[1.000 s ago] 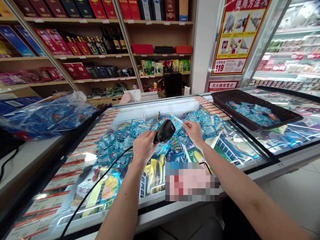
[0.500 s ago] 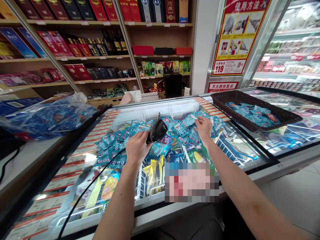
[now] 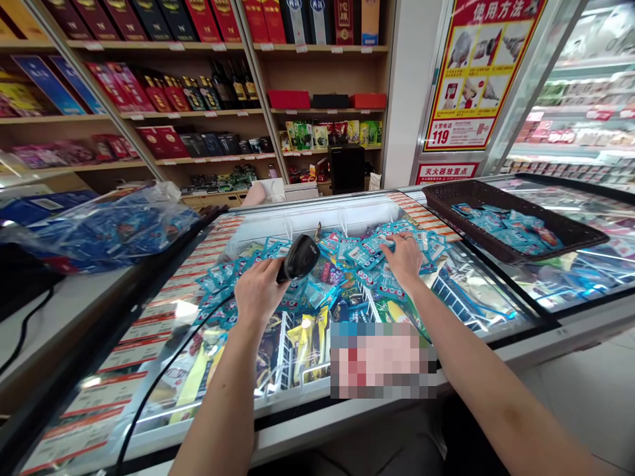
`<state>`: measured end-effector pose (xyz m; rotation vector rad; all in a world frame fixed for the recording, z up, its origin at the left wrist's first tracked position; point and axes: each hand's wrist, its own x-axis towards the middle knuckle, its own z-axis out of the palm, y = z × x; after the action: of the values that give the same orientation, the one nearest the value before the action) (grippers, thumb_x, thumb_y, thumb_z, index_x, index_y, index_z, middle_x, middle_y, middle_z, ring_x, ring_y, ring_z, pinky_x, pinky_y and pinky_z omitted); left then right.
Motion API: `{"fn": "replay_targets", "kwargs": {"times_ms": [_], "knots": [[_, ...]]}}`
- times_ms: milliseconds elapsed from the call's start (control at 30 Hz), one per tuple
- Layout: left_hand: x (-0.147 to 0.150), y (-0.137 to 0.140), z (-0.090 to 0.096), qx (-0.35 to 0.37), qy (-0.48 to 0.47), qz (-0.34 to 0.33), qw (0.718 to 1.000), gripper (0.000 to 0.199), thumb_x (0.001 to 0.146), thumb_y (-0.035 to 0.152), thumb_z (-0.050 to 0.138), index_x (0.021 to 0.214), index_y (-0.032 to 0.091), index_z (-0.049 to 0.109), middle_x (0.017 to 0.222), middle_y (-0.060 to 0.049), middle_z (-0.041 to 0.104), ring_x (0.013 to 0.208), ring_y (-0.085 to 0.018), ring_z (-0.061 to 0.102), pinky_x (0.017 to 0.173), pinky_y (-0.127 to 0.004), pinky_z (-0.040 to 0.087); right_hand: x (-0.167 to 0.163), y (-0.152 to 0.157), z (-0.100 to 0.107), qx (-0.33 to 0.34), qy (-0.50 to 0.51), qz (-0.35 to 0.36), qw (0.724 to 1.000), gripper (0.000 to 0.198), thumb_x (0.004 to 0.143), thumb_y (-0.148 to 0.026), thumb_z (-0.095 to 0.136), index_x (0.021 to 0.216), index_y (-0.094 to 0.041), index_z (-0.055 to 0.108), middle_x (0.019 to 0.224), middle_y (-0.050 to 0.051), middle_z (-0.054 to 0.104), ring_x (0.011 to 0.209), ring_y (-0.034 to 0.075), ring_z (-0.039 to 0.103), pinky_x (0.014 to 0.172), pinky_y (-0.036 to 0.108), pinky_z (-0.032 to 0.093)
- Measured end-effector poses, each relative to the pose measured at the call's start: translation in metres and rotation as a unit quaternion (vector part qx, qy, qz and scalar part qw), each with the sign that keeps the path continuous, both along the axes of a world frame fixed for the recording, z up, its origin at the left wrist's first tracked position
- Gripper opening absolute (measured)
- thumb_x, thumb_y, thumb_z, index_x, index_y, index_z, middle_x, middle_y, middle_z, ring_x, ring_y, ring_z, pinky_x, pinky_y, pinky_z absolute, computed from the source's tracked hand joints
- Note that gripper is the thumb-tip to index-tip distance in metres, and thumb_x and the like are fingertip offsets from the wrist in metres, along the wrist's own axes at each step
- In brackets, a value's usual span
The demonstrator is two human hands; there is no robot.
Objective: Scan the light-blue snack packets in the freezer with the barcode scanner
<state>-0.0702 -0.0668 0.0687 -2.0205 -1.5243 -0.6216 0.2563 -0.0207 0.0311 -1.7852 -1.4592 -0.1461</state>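
Observation:
My left hand is wrapped round the handle of a black barcode scanner. Its head leans to the right over a heap of small blue packets spread across the glass top of a chest freezer. From the scanner a black cable trails down to the lower left. My right hand is at the right part of the heap, thumb and fingers closed at the edge of a blue packet. Its fingertips partly cover that packet.
On the freezer at right stands a brown basket holding more blue packets. A clear plastic bag full of blue packets lies on the left counter. Behind are shelves with boxes and bottles. A blurred patch covers part of the front.
The scanner and my left hand have moved left, and the scanner's head has risen slightly. My right hand has shifted slightly left against the heap. The whole view has moved a little.

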Motion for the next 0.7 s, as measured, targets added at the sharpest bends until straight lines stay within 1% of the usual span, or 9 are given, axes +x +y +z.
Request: {"fn": "replay_targets", "kwargs": {"times_ms": [133, 300, 400, 533, 700], "knots": [[-0.022, -0.002, 0.002, 0.003, 0.002, 0.023, 1.0, 0.028, 0.08, 0.032, 0.057, 0.107, 0.024, 0.061, 0.097, -0.004, 0.069, 0.094, -0.024, 0.062, 0.067, -0.031, 0.039, -0.008, -0.002, -0.001, 0.018, -0.038, 0.045, 0.998, 0.029, 0.087, -0.04, 0.053, 0.105, -0.022, 0.069, 0.11, 0.01, 0.062, 0.103, 0.026, 0.052, 0.082, 0.034, 0.043], [-0.043, -0.006, -0.01, 0.014, -0.016, 0.044, 0.999, 0.029, 0.081, 0.033, 0.055, 0.108, 0.023, 0.061, 0.097, -0.005, 0.069, 0.095, -0.025, 0.062, 0.067, -0.031, 0.039, -0.024, -0.009, 0.001, 0.035, -0.059, 0.142, 0.988, 0.029, 0.093, -0.037, 0.046, 0.1, -0.024, 0.071, 0.101, 0.007, 0.066, 0.105, 0.023, 0.052, 0.087, 0.033, 0.042], [-0.051, -0.006, -0.014, 0.032, -0.03, 0.054, 0.998, 0.03, 0.082, 0.033, 0.053, 0.109, 0.023, 0.062, 0.096, -0.006, 0.069, 0.092, -0.024, 0.062, 0.067, -0.031, 0.038, -0.033, -0.011, 0.001, 0.043, -0.072, 0.217, 0.972, 0.029, 0.094, -0.036, 0.045, 0.1, -0.024, 0.071, 0.1, 0.006, 0.067, 0.102, 0.021, 0.054, 0.093, 0.033, 0.041], [-0.057, -0.006, -0.012, 0.039, -0.041, 0.066, 0.996, 0.029, 0.081, 0.033, 0.055, 0.107, 0.022, 0.063, 0.094, -0.007, 0.069, 0.089, -0.023, 0.062, 0.065, -0.03, 0.038, -0.049, -0.01, 0.0, 0.013, -0.108, 0.31, 0.945, 0.028, 0.094, -0.035, 0.046, 0.102, -0.024, 0.071, 0.102, 0.005, 0.068, 0.1, 0.02, 0.056, 0.094, 0.034, 0.04], [-0.061, -0.007, -0.01, 0.038, -0.047, 0.076, 0.995, 0.027, 0.08, 0.033, 0.055, 0.104, 0.022, 0.063, 0.091, -0.006, 0.068, 0.088, -0.024, 0.062, 0.065, -0.03, 0.037, -0.077, -0.004, 0.004, -0.063, -0.174, 0.37, 0.91, 0.03, 0.093, -0.038, 0.048, 0.106, -0.023, 0.07, 0.105, 0.006, 0.069, 0.099, 0.022, 0.059, 0.092, 0.038, 0.039]]}}
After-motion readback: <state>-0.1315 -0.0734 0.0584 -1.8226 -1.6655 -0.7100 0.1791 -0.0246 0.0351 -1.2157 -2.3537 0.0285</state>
